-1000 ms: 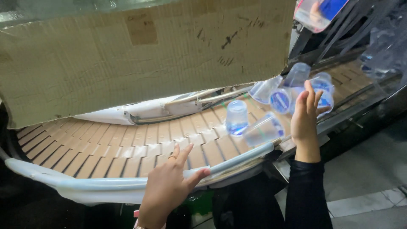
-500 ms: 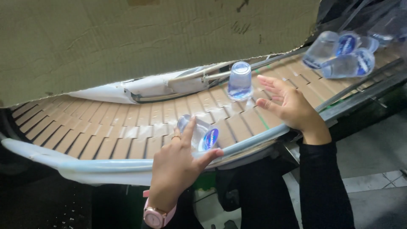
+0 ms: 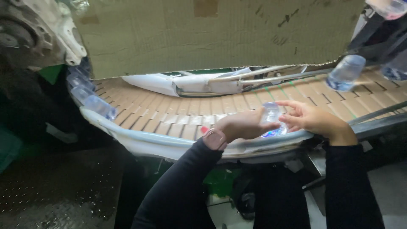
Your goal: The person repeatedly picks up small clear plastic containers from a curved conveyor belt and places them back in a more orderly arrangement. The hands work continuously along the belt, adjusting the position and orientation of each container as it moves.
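My left hand [image 3: 241, 126] grips a small clear plastic bottle [image 3: 271, 120] with a blue label, held upright at the near edge of the curved tan slat conveyor [image 3: 169, 116]. My right hand [image 3: 311, 118] is just to the right of the bottle, fingers spread and touching its side. A pink watch sits on my left wrist. Both arms wear dark sleeves.
A large cardboard sheet [image 3: 212, 29] hangs over the belt's far side. Another clear bottle [image 3: 345, 73] lies tilted on the belt at the right. Several bottles [image 3: 91, 99] lie at the belt's left end. A white guide rail [image 3: 161, 142] rims the near edge.
My view has swung to the right along the belt. My left hand has carried the bottle rightward and stood it up, and my right hand has come in against it.
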